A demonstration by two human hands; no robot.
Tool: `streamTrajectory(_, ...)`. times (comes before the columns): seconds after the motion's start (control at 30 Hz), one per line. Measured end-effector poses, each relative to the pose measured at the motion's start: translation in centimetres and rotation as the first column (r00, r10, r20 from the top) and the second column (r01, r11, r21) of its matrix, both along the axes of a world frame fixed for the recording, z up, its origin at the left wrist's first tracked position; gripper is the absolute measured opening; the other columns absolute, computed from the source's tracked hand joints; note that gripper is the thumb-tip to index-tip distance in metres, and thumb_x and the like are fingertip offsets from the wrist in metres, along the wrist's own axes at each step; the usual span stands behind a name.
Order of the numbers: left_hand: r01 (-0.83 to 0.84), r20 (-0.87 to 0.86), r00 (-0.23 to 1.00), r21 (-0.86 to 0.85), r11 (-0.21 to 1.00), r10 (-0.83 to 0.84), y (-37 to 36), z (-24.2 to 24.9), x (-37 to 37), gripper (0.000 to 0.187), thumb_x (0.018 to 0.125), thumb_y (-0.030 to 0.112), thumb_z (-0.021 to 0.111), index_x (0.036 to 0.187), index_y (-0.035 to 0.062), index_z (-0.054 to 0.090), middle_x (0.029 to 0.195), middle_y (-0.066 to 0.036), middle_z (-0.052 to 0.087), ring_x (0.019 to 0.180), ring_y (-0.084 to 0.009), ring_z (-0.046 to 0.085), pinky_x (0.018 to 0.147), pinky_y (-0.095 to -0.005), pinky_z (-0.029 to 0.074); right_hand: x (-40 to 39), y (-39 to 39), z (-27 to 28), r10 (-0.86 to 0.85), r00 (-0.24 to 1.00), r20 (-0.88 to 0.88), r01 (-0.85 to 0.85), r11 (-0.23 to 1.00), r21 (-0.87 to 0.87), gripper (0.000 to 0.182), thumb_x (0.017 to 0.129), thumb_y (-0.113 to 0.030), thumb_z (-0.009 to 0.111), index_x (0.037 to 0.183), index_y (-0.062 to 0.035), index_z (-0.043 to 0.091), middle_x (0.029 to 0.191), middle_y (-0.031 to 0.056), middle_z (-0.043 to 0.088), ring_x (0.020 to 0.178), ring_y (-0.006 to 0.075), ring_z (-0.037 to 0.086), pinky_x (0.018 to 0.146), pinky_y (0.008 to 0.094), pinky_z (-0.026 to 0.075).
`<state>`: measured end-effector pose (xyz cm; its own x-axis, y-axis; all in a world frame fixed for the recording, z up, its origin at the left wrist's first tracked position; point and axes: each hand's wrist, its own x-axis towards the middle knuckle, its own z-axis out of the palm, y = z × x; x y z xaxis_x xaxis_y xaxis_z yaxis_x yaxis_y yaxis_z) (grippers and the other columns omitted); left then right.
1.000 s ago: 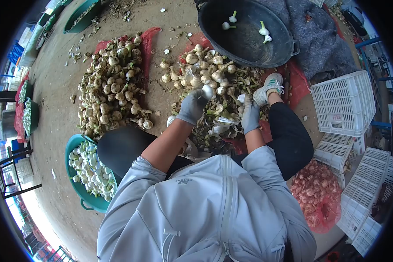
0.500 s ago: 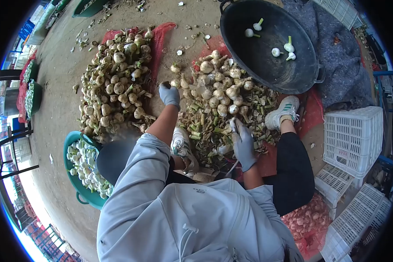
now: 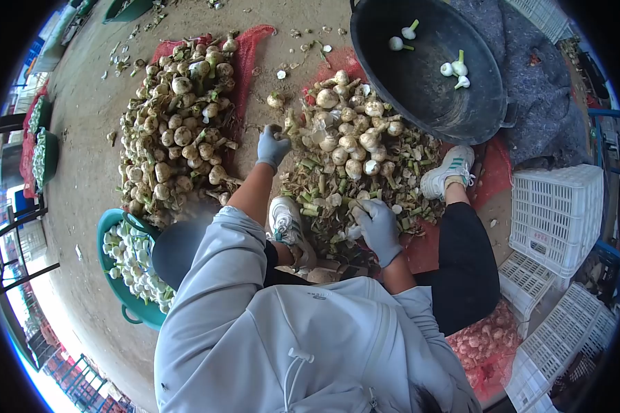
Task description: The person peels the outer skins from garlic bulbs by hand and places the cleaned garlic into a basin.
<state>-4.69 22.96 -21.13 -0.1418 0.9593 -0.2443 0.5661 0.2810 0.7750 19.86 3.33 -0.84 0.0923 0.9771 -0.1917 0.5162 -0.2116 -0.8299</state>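
Observation:
My left hand (image 3: pixel 274 146), in a grey glove with dark fingertips, is at the left edge of the nearer garlic pile (image 3: pixel 351 138). Its fingers are curled in beside a dirt-marked bulb (image 3: pixel 291 125); what they hold is hidden. Over the trimmed stalks and peelings (image 3: pixel 317 196) is my right hand (image 3: pixel 379 228), also gloved. Its fingers are bent and closed, with something pale at their tips that I cannot make out. The larger heap of unpeeled garlic bulbs (image 3: pixel 176 138) lies left of my left hand.
A black tub (image 3: pixel 427 89) with several cleaned bulbs stands at front right. Beside my left leg is a green basin (image 3: pixel 110 289) of white garlic. White crates (image 3: pixel 554 213) and a red net bag of garlic (image 3: pixel 486 341) are on the right.
My left hand has moved slightly right, to the edge of the nearer pile, and its fingers have curled. The right hand's fingers have bent inward from a straighter pose. The view has shifted slightly.

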Motion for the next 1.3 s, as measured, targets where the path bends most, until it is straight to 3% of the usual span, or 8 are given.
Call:
streamTrajectory(0.03,0.022,0.082,0.996,0.078,0.997,-0.028,-0.6,2.4,0.7,0.041,0.062,0.005,0.066,0.100,0.0006,0.051,0.087,-0.005,0.056,0.078,-0.0127,0.052,0.070,-0.0249,0.046,0.0,0.2,0.0,0.003,1.000,-0.008,-0.004,1.000,-0.016,0.019,0.078,-0.013,0.058,0.089,0.0006,0.063,0.082,0.0159,0.061,0.076,0.0291,0.059,0.070,0.0335,0.046)
streamTrajectory(0.23,0.282,0.652,0.726,0.011,0.959,-0.221,-9.1,17.3,7.1,0.046,0.068,-0.001,0.067,0.108,0.0010,0.046,0.095,-0.002,0.051,0.084,-0.0095,0.051,0.073,-0.0231,0.045,-0.7,-0.4,-0.2,-0.163,0.978,-0.128,0.179,0.975,0.131,0.018,0.081,-0.007,0.058,0.095,0.0022,0.062,0.084,0.0087,0.060,0.075,0.0137,0.056,0.068,0.0250,0.045)
streamTrajectory(0.33,0.381,0.790,0.566,0.002,0.925,-0.235,-14.9,22.1,8.7,0.046,0.068,-0.002,0.063,0.109,-0.0006,0.044,0.095,-0.002,0.053,0.082,-0.0067,0.051,0.069,-0.0209,0.044,-0.9,-0.6,2.3,-0.183,0.981,-0.065,0.192,0.969,0.158,0.020,0.077,-0.012,0.062,0.092,0.0009,0.063,0.079,0.0123,0.060,0.069,0.0245,0.058,0.064,0.0317,0.046)
streamTrajectory(0.67,0.485,0.135,0.827,0.316,0.815,-0.545,-20.8,23.5,8.3,0.051,0.063,0.006,0.067,0.110,0.0035,0.047,0.100,-0.021,0.052,0.094,-0.0386,0.051,0.080,-0.0386,0.043,-1.3,-3.7,2.6,-0.144,0.972,-0.188,0.180,0.965,0.190,0.015,0.074,-0.011,0.063,0.073,0.0040,0.059,0.067,0.0060,0.055,0.061,0.0143,0.051,0.059,0.0291,0.042)
streamTrajectory(0.83,0.506,0.046,0.842,0.279,0.816,-0.538,-22.3,23.7,7.7,0.049,0.066,0.005,0.065,0.111,0.0014,0.046,0.102,-0.015,0.055,0.090,-0.0263,0.056,0.077,-0.0309,0.045,-2.1,-3.9,0.2,-0.141,0.970,-0.200,0.184,0.960,0.212,0.015,0.069,-0.010,0.059,0.062,0.0016,0.052,0.054,0.0083,0.047,0.048,0.0139,0.047,0.048,0.0304,0.039)
streamTrajectory(0.9,0.367,0.673,0.662,0.093,0.926,-0.330,-22.5,23.0,7.7,0.045,0.072,0.001,0.063,0.112,-0.0019,0.043,0.106,-0.013,0.053,0.091,-0.0205,0.057,0.075,-0.0285,0.048,-2.3,-3.6,-0.3,-0.165,0.948,-0.273,0.217,0.960,0.175,0.016,0.069,-0.010,0.060,0.061,0.0012,0.052,0.053,0.0067,0.048,0.047,0.0128,0.046,0.047,0.0299,0.039)
streamTrajectory(1.0,0.271,0.939,0.339,-0.038,0.962,-0.059,-21.7,22.7,6.8,0.043,0.073,-0.002,0.061,0.112,-0.0021,0.042,0.102,-0.009,0.054,0.090,-0.0158,0.056,0.078,-0.0264,0.048,-2.2,-3.1,0.5,-0.256,0.765,-0.590,0.264,0.962,-0.075,0.015,0.072,-0.011,0.061,0.060,-0.0046,0.054,0.051,-0.0022,0.047,0.041,0.0056,0.039,0.040,0.0231,0.032)
streamTrajectory(1.3,0.465,0.976,0.051,-0.210,0.860,0.211,-20.8,21.9,6.7,0.028,0.086,0.045,0.047,0.084,0.0168,0.053,0.064,0.005,0.046,0.049,-0.0076,0.034,0.045,-0.0196,0.028,-3.0,-3.4,4.4,-0.246,0.614,-0.750,0.138,0.969,-0.205,0.018,0.082,-0.025,0.063,0.083,-0.0081,0.060,0.058,-0.0096,0.044,0.044,-0.0005,0.034,0.039,0.0154,0.024)
